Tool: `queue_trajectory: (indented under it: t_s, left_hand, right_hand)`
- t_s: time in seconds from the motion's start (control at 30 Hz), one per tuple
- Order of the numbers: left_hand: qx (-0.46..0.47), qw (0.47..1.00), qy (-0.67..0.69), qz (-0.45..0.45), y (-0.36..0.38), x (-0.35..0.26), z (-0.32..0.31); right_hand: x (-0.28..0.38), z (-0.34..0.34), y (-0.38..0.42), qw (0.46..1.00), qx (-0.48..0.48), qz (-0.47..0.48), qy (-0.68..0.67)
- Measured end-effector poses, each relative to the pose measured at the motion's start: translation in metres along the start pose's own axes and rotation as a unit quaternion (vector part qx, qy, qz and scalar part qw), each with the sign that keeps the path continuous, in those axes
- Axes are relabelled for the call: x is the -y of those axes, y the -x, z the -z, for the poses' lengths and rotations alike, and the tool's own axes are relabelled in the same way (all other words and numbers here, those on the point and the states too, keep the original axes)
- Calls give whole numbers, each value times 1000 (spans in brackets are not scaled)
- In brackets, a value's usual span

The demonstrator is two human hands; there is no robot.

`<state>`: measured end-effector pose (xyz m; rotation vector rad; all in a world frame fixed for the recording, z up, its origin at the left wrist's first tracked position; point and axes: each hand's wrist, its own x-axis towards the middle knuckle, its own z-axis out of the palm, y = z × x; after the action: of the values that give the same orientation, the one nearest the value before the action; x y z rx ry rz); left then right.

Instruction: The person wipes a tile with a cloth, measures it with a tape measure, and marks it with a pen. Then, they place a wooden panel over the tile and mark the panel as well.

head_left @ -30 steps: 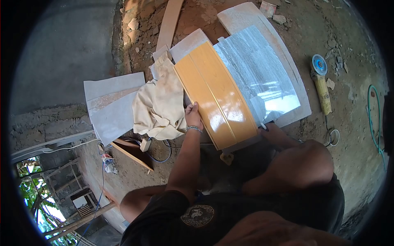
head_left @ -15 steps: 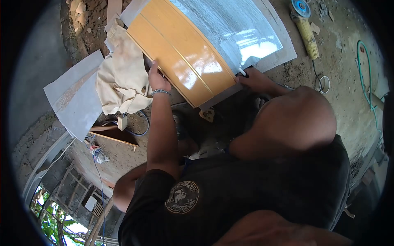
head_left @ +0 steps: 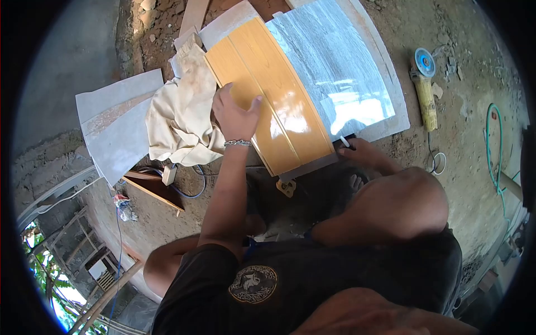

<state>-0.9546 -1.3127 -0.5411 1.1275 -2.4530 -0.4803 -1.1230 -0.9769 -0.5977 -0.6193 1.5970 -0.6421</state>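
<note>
My left hand rests at the left edge of a glossy yellow wood-look tile, its thumb spread away from the fingers and lying over the surface. Two thin lines run lengthwise along that tile. It lies against a shiny grey-blue wood-grain tile. By the near right corner of the yellow tile, my right hand is closed around a white pen-like stick, with only its pale end showing. A crumpled cream cloth lies left of my left hand.
An angle grinder with a blue disc lies on the right, near a green hose. Grey tile pieces lie at left. A wooden tray-like piece, a power socket block and cables sit below the cloth.
My left hand has spread its thumb over the yellow tile instead of gripping along its edge. My right hand stays by the corner. The whole view has shifted, with everything appearing lower.
</note>
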Motion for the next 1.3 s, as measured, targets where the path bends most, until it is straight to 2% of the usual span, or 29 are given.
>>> queue_trajectory:
  t_s: [0.03, 0.1, 0.13, 0.2, 0.23, 0.27, 0.3, 0.37, 0.4, 0.43, 0.47, 0.5, 0.57, 0.63, 0.7, 0.77, 0.8, 0.83, 0.9, 0.93, 0.97, 1.0, 1.03, 1.07, 1.1, 1.17, 1.2, 1.27, 1.3]
  left_hand:
    - [101, 994, 2, -34, -11, -24, 10]
    - [217, 966, -112, -88, -26, -54, 12]
    - [210, 968, -109, -81, -31, -57, 6]
    - [309, 924, -186, -126, -41, -60, -4]
    - [303, 928, -182, -118, -42, -62, -4]
    - [339, 918, -178, -97, -44, -65, -2]
    - [375, 907, -173, -78, -47, -68, -2]
    - [377, 907, -172, -69, -48, -70, -7]
    - [385, 903, -177, -63, -48, -69, -9]
    - [379, 908, -172, -58, -48, -69, -12]
    - [386, 904, -175, -54, -49, -69, -15]
    - [396, 900, -178, -51, -49, -70, -15]
    - [386, 905, -168, -55, -48, -72, -7]
    - [397, 899, -174, -64, -49, -63, 2]
    - [266, 949, -142, -91, -31, -50, -1]
    - [171, 983, -66, -30, -20, -36, 6]
    - [121, 992, -20, 38, -12, -21, 3]
    - [65, 992, 25, 105, -7, 0, -2]
    - [9, 968, 84, 237, 2, 69, -31]
    - [21, 943, 181, 279, 5, 86, -31]
    - [31, 906, 275, 321, 6, 97, -30]
    - [62, 873, 335, 348, 5, 106, -27]
    - [93, 836, 393, 372, 4, 105, -25]
    - [77, 808, 448, 374, 6, 101, -26]
    - [81, 782, 487, 381, 5, 102, -29]
    - [91, 759, 508, 397, 3, 87, -24]
    - [95, 760, 509, 393, 2, 86, -28]
    - [117, 754, 517, 388, 1, 84, -31]
    - [114, 755, 516, 387, 0, 83, -33]
  right_hand:
    - [11, 10, 7, 1000, 1, 6, 14]
    - [38, 34, 26, 994, 77, -51, 52]
    - [52, 44, 30, 994, 79, -51, 62]
    - [84, 66, 43, 998, -16, 14, 60]
    - [122, 75, 51, 995, -60, 48, 63]
    - [140, 87, 45, 988, -109, 44, 95]
    - [166, 92, 37, 977, -182, 81, 73]
    - [204, 114, 12, 943, -241, 151, 174]
    - [232, 118, 0, 940, -253, 130, 191]
    - [239, 125, -24, 915, -277, 230, 183]
    - [241, 130, -53, 880, -296, 329, 172]
    - [242, 132, -79, 879, -292, 332, 180]
    - [241, 130, -118, 798, -362, 431, 217]
    - [231, 118, -126, 786, -349, 451, 240]
    - [201, 96, -108, 753, -328, 492, 289]
    - [167, 87, -68, 745, -331, 479, 326]
    - [160, 74, -38, 736, -373, 451, 339]
    - [144, 69, -16, 741, -385, 435, 337]
    - [105, 66, 22, 768, -396, 393, 315]
    - [87, 69, 31, 798, -374, 386, 271]
    - [78, 63, 37, 803, -381, 374, 265]
    - [70, 57, 45, 900, -320, 276, 102]
    - [63, 52, 52, 951, -249, 170, -68]
    - [50, 51, 52, 963, -183, 161, -119]
    - [43, 44, 52, 960, -194, 156, -126]
    - [40, 26, 45, 990, -80, -8, -116]
    - [40, 18, 40, 989, -85, -7, -118]
    - [40, 2, 27, 998, -41, -38, 26]
    - [32, -5, 20, 998, -40, -34, 26]
